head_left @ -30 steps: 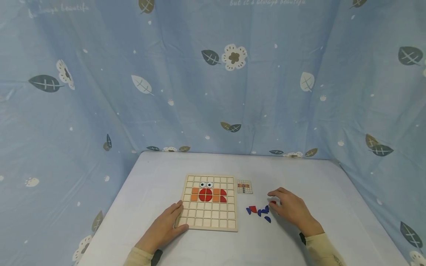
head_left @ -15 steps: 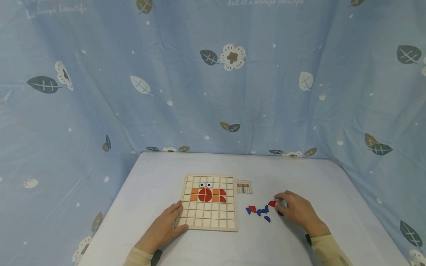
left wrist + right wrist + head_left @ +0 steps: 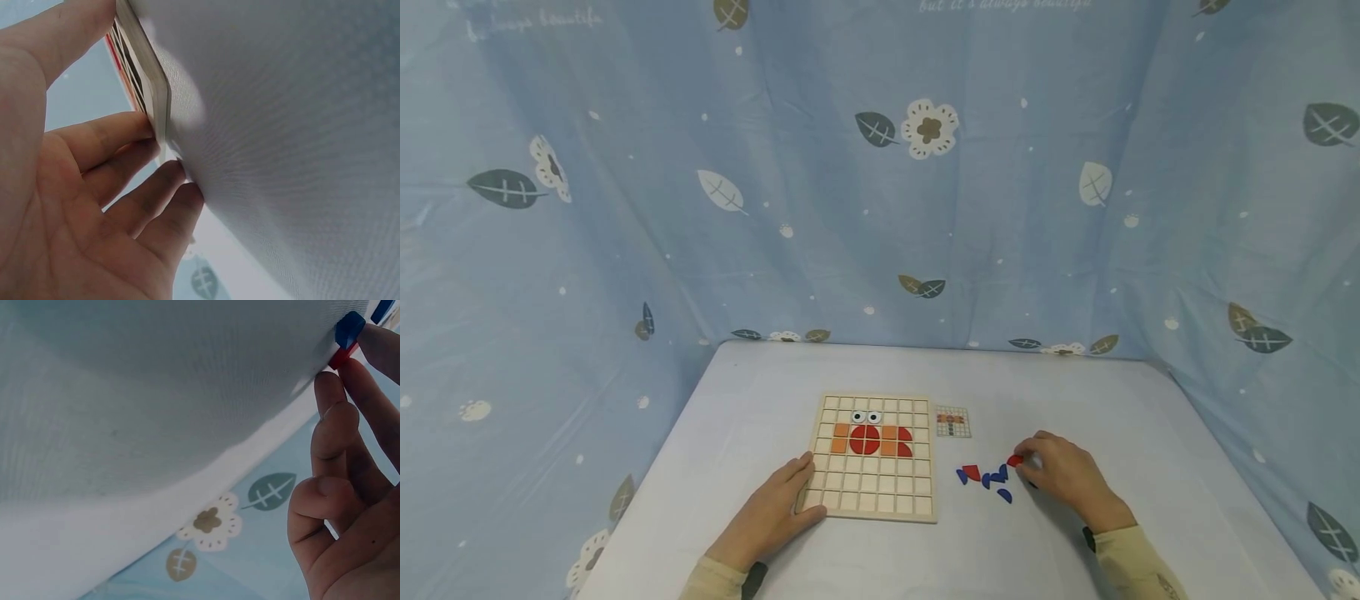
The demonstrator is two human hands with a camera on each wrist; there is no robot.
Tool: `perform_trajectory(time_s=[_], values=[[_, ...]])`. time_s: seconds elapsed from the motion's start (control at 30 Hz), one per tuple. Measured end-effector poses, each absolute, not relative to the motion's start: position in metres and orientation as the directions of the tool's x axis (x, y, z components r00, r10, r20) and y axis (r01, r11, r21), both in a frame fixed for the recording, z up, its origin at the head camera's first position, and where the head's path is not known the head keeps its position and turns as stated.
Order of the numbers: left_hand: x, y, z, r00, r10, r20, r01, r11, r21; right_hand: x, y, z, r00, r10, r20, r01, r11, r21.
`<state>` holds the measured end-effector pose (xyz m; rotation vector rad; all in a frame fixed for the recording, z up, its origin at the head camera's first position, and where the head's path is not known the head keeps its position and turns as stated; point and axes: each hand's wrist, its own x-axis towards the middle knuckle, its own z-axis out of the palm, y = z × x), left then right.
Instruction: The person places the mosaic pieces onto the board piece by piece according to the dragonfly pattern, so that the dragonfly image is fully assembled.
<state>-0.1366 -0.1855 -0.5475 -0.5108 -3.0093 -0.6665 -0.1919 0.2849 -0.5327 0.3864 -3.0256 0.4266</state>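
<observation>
Here — right hand [image 3: 1066, 477] half-hides red piece [image 3: 1014, 460].

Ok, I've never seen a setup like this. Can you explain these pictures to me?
No machine here: a person works bare-handed. The wide picture comes from a head camera; the close ones from cameras on each wrist. On the white table lies a wooden grid board bearing red quarter-rounds, orange squares and eye pieces. Beside it lie a small pattern card and loose red and blue pieces. The left hand touches the board's near left corner. The right hand has fingertips at the rightmost red piece; whether they grip it is unclear.
</observation>
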Motion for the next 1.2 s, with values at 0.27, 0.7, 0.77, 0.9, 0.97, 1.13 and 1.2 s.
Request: perform_trajectory(time_s=[0.27,0.7,0.77,0.9,0.97,1.13,1.2], values=[[-0.137,-0.185,-0.549,-0.939,0.327,0.107,0.342,0.851,0.398,-0.193,0.281,-0.532,-0.977,-0.203,0.060,-0.212,0.933,-0.291],[-0.137,-0.183,-0.547,-0.946,0.312,0.088,0.320,0.859,0.399,-0.198,0.279,-0.535,-0.963,-0.232,0.138,-0.264,0.919,-0.293],[-0.137,-0.182,-0.547,-0.947,0.308,0.086,0.316,0.860,0.400,-0.199,0.275,-0.534,-0.956,-0.244,0.165,-0.284,0.913,-0.293],[-0.137,-0.182,-0.547,-0.949,0.305,0.081,0.311,0.861,0.402,-0.201,0.265,-0.532,-0.946,-0.256,0.200,-0.308,0.903,-0.301],[-0.137,-0.181,-0.547,-0.948,0.306,0.082,0.312,0.860,0.405,-0.202,0.259,-0.531,-0.941,-0.264,0.213,-0.320,0.899,-0.300],[-0.137,-0.183,-0.548,-0.947,0.307,0.091,0.317,0.856,0.409,-0.206,0.242,-0.529,-0.902,-0.326,0.282,-0.403,0.868,-0.288],[-0.137,-0.184,-0.549,-0.946,0.309,0.095,0.320,0.855,0.409,-0.207,0.234,-0.528,-0.880,-0.352,0.319,-0.442,0.852,-0.280]])
